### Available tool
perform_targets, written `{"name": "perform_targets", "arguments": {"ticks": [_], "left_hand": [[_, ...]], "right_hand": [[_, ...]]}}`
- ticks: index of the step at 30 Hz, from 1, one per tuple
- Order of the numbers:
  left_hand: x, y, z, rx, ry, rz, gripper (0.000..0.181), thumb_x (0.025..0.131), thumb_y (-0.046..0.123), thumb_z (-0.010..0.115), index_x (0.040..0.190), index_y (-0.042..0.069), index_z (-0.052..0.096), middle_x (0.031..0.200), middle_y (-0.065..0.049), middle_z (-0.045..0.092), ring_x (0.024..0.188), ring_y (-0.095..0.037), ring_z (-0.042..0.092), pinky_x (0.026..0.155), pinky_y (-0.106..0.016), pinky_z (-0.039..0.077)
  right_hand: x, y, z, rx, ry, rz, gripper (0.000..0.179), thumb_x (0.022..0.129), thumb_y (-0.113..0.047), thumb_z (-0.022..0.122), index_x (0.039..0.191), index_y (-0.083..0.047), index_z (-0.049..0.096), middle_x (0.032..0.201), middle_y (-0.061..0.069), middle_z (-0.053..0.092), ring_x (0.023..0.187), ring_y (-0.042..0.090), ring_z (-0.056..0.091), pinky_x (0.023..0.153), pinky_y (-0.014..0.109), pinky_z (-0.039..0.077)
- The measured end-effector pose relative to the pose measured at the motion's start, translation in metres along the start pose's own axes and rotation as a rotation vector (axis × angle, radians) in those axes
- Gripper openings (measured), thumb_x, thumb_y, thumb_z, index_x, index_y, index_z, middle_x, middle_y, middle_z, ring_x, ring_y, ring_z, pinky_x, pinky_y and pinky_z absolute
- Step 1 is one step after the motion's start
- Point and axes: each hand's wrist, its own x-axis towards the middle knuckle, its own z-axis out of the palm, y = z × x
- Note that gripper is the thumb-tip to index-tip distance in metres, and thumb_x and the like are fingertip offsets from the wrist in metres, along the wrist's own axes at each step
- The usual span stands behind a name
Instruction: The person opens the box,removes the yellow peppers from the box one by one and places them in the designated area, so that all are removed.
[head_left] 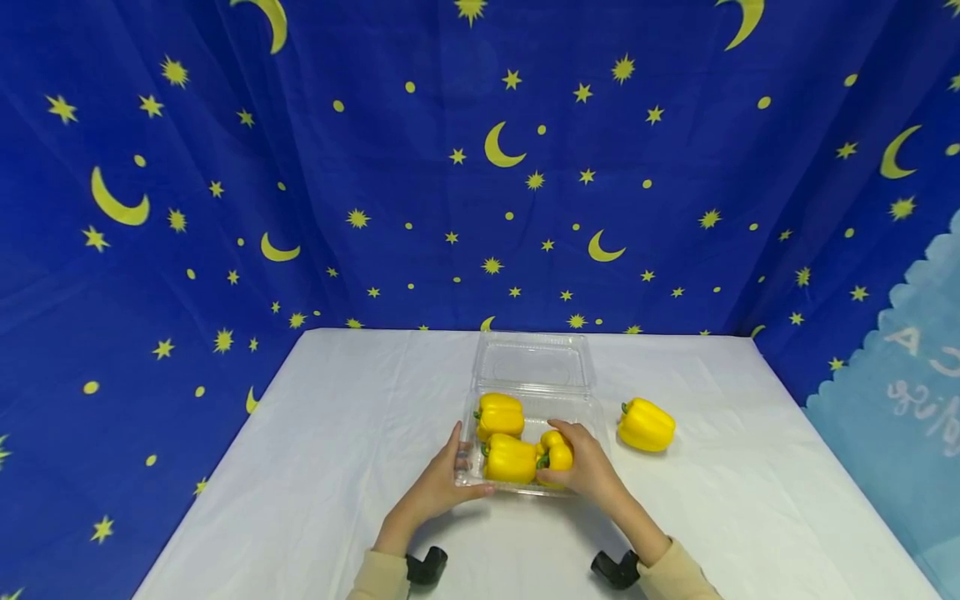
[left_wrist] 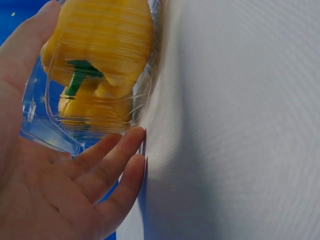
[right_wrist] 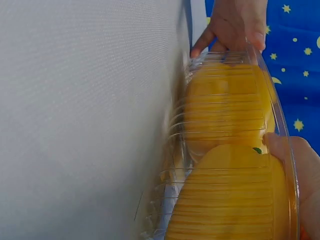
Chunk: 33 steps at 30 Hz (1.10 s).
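A clear plastic clamshell container (head_left: 597,414) stands on the table with its lid (head_left: 532,364) folded back. Inside, one yellow bell pepper (head_left: 500,415) lies at the back left and another yellow bell pepper (head_left: 512,460) at the front left. My left hand (head_left: 433,485) holds the container's front left corner, thumb along the front rim and fingers against the left side. At the front right, my right hand (head_left: 591,468) grips a third yellow bell pepper (head_left: 557,450) inside the container; its green stem shows beside the thumb. Through the ribbed wall, peppers (right_wrist: 225,200) show in the right wrist view.
One more yellow bell pepper (head_left: 647,425) lies on the white tablecloth (head_left: 720,500) to the right of the container. Behind the table hangs a blue curtain (head_left: 420,183) with yellow moons and stars. A light blue panel (head_left: 885,442) is at the right.
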Motion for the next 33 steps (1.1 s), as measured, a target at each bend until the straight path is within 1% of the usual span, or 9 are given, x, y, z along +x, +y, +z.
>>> {"name": "perform_targets", "arguments": {"ticks": [4, 9, 12, 18, 26, 33], "left_hand": [[0.000, 0.000, 0.000, 0.005, 0.002, 0.002, 0.120, 0.074, 0.046, 0.078, 0.153, 0.004, -0.001, 0.144, -0.021, 0.041, 0.123, -0.035, 0.050, 0.101, -0.053, 0.045], [0.000, 0.001, 0.000, 0.012, 0.006, 0.001, 0.120, 0.074, 0.046, 0.078, 0.153, 0.003, 0.000, 0.143, -0.021, 0.041, 0.123, -0.034, 0.051, 0.101, -0.052, 0.045], [0.000, 0.001, 0.000, 0.011, 0.007, -0.001, 0.120, 0.073, 0.047, 0.078, 0.153, 0.003, 0.000, 0.143, -0.020, 0.041, 0.123, -0.034, 0.051, 0.101, -0.052, 0.045], [0.000, 0.001, 0.000, 0.011, 0.012, 0.003, 0.119, 0.074, 0.045, 0.078, 0.153, 0.002, 0.000, 0.144, -0.020, 0.041, 0.122, -0.034, 0.050, 0.102, -0.052, 0.044], [0.000, 0.001, 0.000, 0.010, 0.011, 0.002, 0.119, 0.074, 0.046, 0.078, 0.153, 0.002, 0.000, 0.143, -0.020, 0.042, 0.122, -0.034, 0.050, 0.102, -0.051, 0.045], [0.000, 0.002, 0.000, 0.008, 0.014, -0.004, 0.119, 0.073, 0.045, 0.079, 0.153, 0.002, 0.001, 0.142, -0.021, 0.042, 0.122, -0.034, 0.051, 0.102, -0.050, 0.045]], "right_hand": [[-0.002, -0.001, -0.001, 0.008, 0.028, -0.005, 0.076, 0.063, -0.017, 0.088, 0.129, 0.000, 0.055, 0.106, 0.008, 0.062, 0.090, 0.013, 0.055, 0.080, 0.028, 0.050], [-0.004, -0.005, -0.005, 0.010, 0.074, -0.014, 0.074, 0.064, -0.019, 0.088, 0.128, 0.000, 0.055, 0.110, 0.010, 0.062, 0.096, 0.018, 0.057, 0.086, 0.037, 0.052], [-0.004, -0.007, -0.009, 0.009, 0.111, -0.027, 0.074, 0.063, -0.020, 0.088, 0.126, 0.000, 0.056, 0.110, 0.012, 0.063, 0.098, 0.020, 0.059, 0.087, 0.041, 0.052], [-0.001, -0.010, -0.018, 0.016, 0.172, -0.029, 0.072, 0.064, -0.019, 0.088, 0.126, 0.000, 0.057, 0.112, 0.014, 0.063, 0.098, 0.023, 0.060, 0.085, 0.042, 0.053], [0.003, -0.012, -0.031, 0.074, 0.191, 0.030, 0.070, 0.070, -0.020, 0.084, 0.130, 0.001, 0.054, 0.120, 0.020, 0.059, 0.104, 0.030, 0.059, 0.088, 0.044, 0.052], [0.007, -0.015, -0.041, 0.083, 0.206, 0.025, 0.070, 0.070, -0.019, 0.084, 0.130, 0.000, 0.053, 0.123, 0.021, 0.058, 0.106, 0.031, 0.058, 0.088, 0.044, 0.052]]}}
